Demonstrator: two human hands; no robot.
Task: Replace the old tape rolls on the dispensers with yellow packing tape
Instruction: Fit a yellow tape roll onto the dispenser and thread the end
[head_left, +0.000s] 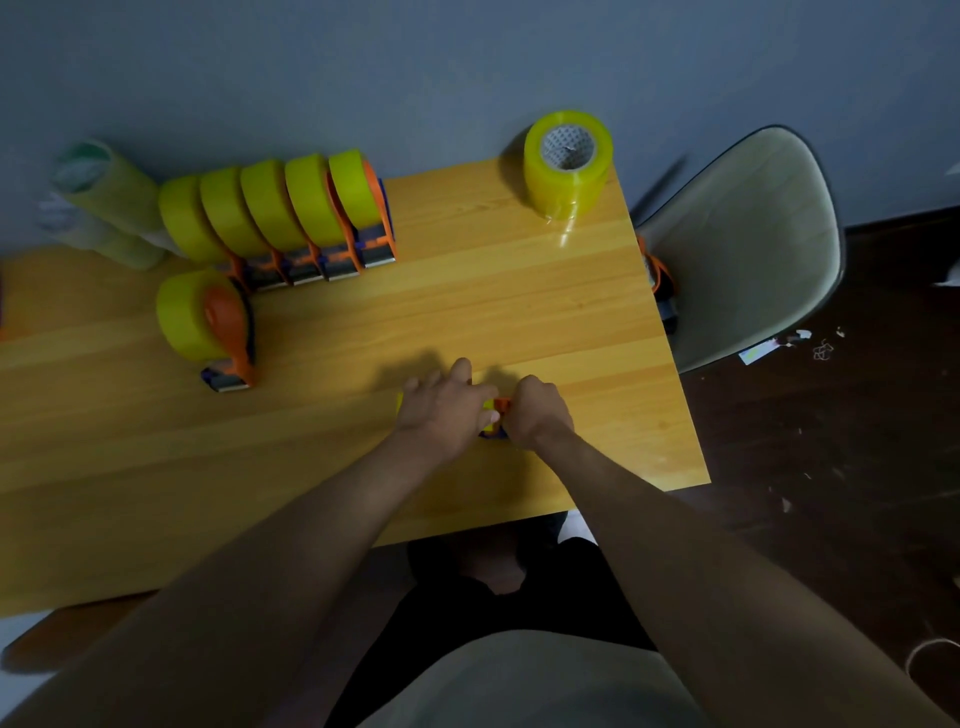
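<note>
Both hands are bunched together near the front right part of the desk (519, 291), working on one dispenser (500, 410) that's almost completely buried under them. All you can see of it is a bit of orange frame and a sliver of yellow tape. The left hand (441, 410) lies over the roll side with its fingers (460, 370) fairly straight, pressing rather than gripping. The right hand (537, 413) is curled tight around the orange handle end.

Off to the back left there's a row of loaded dispensers (291, 218) already wearing yellow rolls, plus one more loaded dispenser (208, 325) standing apart in front of them. A stack of fresh yellow tape (568, 163) sits at the back right corner (still looks shrink-wrapped). Another orange dispenser (658, 280) is on the chair (748, 244) just past the desk edge, presumably waiting its turn.

Handling-wise, I'd guess a full roll is fairly hefty and rigid, smooth round the outside, so better held by the flat sides or through the core. The plastic frame is light and a bit flexy, so hold the handle firmly and keep clear of the metal cutter end.
</note>
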